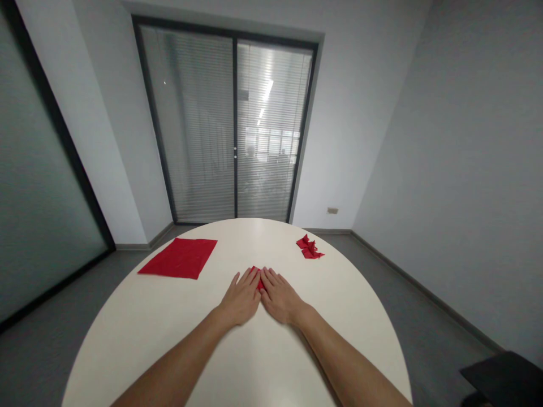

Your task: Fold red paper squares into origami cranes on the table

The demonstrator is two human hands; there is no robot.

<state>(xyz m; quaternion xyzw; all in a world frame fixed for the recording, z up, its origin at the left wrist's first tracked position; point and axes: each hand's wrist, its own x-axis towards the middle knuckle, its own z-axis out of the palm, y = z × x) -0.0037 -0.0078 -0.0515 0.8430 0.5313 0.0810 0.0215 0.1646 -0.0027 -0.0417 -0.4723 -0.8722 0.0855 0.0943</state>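
A small folded red piece (260, 284), of cloth or paper, lies on the white table mostly hidden beneath my hands. My left hand (241, 297) rests flat over its left side, fingers stretched out and pointing forward. From the right, my right hand (280, 295) lies flat on it too, with the fingers extended. The two hands nearly touch at the thumbs and index fingers, and red shows only in the gap between them.
On the left of the round white table (237, 362) lies a flat red sheet (180, 258). Several folded red pieces (310, 249) sit at the back right. Glass doors with blinds (203, 124) stand beyond. A black object (507, 376) is at lower right.
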